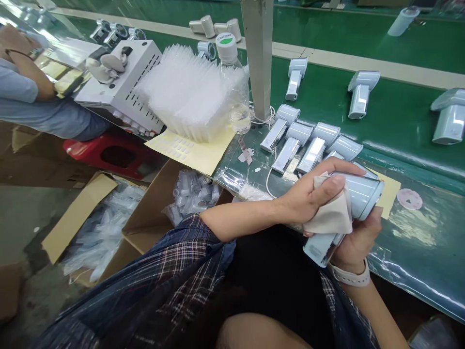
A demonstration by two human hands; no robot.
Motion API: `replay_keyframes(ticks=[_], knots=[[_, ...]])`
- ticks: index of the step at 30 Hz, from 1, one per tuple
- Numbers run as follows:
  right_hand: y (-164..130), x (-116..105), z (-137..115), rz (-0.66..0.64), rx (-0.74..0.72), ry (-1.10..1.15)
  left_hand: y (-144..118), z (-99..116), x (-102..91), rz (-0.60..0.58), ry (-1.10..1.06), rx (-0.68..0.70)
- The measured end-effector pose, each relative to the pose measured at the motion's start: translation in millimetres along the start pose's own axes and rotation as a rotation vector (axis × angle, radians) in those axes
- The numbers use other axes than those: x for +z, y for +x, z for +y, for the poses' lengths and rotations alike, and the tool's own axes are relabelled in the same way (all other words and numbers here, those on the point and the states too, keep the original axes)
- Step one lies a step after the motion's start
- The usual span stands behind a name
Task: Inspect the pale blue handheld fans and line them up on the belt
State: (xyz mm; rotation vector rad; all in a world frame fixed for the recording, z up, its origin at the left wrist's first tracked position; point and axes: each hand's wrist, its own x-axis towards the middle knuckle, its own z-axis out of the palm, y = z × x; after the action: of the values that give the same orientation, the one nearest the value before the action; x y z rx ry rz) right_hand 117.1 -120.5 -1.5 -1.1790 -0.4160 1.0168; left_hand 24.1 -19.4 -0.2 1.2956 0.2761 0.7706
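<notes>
Head view shows the right hand (358, 237) clamped under a pale blue handheld device (354, 201) at the table edge (417, 261) — steadying it — while the left hand (308, 196) pinches a cloth (332, 213) flat against its barrel.

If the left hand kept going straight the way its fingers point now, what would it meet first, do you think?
The left hand, pressing a cloth on the pale blue device, points right along it. Beyond the device's end, the yellow sheet on the table probably comes first, then the pink disc; depth is unclear.
</notes>
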Motion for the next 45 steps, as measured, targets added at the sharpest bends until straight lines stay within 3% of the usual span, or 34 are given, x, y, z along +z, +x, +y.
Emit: replay_keyframes(ticks=[3, 6, 8, 13, 17, 20, 26, 29, 31, 34, 37, 40, 42, 45], knots=[[-3, 3, -4, 0.127, -0.141, -0.02, 3, 4, 2.6, -0.042, 0.034, 0.067], [-3, 2, -5, 0.119, -0.119, -0.02, 5, 10, 5.7, -0.048, 0.079, 0.08], [-1, -1, -4, 0.005, -0.059, 0.01, 4, 11, 7.2, 0.005, 0.063, 0.039], [7, -10, -3, -0.423, 0.183, 0.139, 1, 2, 3.1, 0.068, 0.035, -0.015], [9, -10, -5, -0.553, 0.245, 0.202, 4, -2, -9.3, 0.115, 0.017, 0.0], [12, -10, -7, -0.614, 0.273, 0.319, 7, 5, -30.1, 0.172, 0.164, 0.021], [15, -12, -11, -0.585, 0.257, 0.357, 11, 30, -100.9, 0.614, 0.469, 0.041], [15, -10, -12, -0.538, 0.265, 0.297, 11, 32, -121.2, 0.776, 0.712, -0.002], [16, -9, -11, -0.529, 0.255, 0.268, 10, 30, -126.3, 0.775, 0.892, -0.033], [20, -9, -11, -0.518, 0.221, 0.236, 6, 30, -131.4, 0.675, 1.153, -0.111], [24, -10, -12, -0.454, 0.168, 0.169, -3, 31, -138.6, 0.502, 1.351, -0.19], [26, -5, -16, -0.422, 0.114, 0.085, -13, 35, -144.6, 0.332, 1.376, -0.196], [27, 1, -20, -0.446, 0.088, 0.046, -12, 43, -148.5, 0.395, 1.318, -0.11], [28, 12, -23, -0.466, 0.078, 0.009, 5, 66, -160.6, 0.743, 1.317, 0.025]])
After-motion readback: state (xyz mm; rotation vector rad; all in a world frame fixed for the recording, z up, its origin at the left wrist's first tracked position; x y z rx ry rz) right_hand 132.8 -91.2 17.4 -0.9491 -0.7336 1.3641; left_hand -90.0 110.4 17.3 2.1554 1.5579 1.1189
